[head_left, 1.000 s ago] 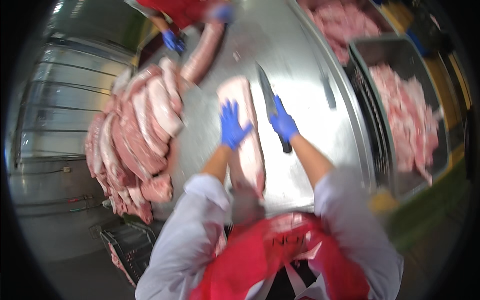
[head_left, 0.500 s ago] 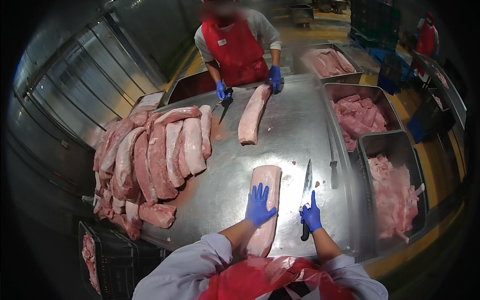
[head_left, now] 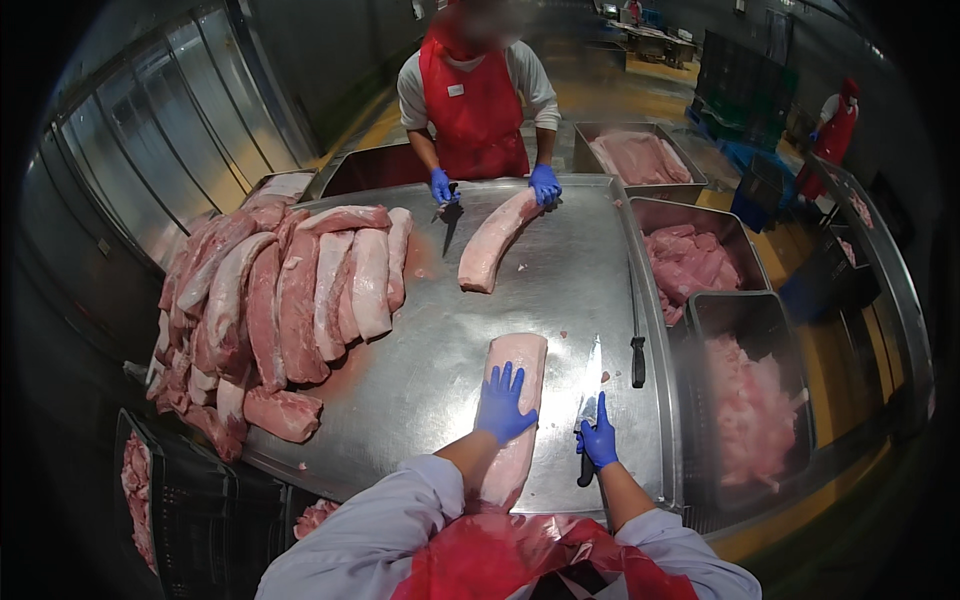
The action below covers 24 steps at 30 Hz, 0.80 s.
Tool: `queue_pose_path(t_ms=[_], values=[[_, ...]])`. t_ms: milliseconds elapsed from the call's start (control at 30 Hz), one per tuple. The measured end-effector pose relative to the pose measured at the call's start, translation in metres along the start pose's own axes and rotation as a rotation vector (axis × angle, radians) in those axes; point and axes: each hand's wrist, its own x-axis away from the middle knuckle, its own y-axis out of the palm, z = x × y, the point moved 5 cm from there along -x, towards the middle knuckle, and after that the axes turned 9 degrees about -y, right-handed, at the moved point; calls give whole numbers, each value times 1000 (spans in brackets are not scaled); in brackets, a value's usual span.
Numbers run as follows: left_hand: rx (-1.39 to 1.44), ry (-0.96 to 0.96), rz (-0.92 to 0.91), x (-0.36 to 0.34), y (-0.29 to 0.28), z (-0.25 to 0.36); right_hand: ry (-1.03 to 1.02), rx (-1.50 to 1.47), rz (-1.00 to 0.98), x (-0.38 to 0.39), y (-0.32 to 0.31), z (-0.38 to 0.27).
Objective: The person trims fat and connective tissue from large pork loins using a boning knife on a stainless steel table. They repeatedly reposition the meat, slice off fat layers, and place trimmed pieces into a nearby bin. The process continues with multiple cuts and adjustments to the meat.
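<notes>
At the near edge of a steel desk (head_left: 420,425), the left hand (head_left: 507,405) lies flat, fingers spread, on a slab (head_left: 516,462); the right hand (head_left: 598,443) curls round a knife (head_left: 589,388), tip pointing away. Bare metal separates slab from meat pile (head_left: 297,290).

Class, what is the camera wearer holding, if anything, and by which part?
The right hand holds a knife by its black handle; the left hand lies flat on meat.

Left hand (head_left: 507,407) on meat (head_left: 514,457), right hand (head_left: 599,443) — holding knife (head_left: 592,385)
</notes>
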Motion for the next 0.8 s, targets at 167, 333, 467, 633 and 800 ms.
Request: queue_pose_path(t_ms=[167,333,467,633,800], values=[[80,18,84,-8,12,-7,51,-17,-10,-5,-1,-3],[98,50,55,-17,23,-6,23,-8,25,-10,-5,5],[106,112,102,-18,26,-7,97,70,33,-29,-1,40],[142,112,119,-26,31,-9,36,104,-37,-60,32,-12],[152,144,113,-43,34,1,-26,117,-114,-133,55,-41]])
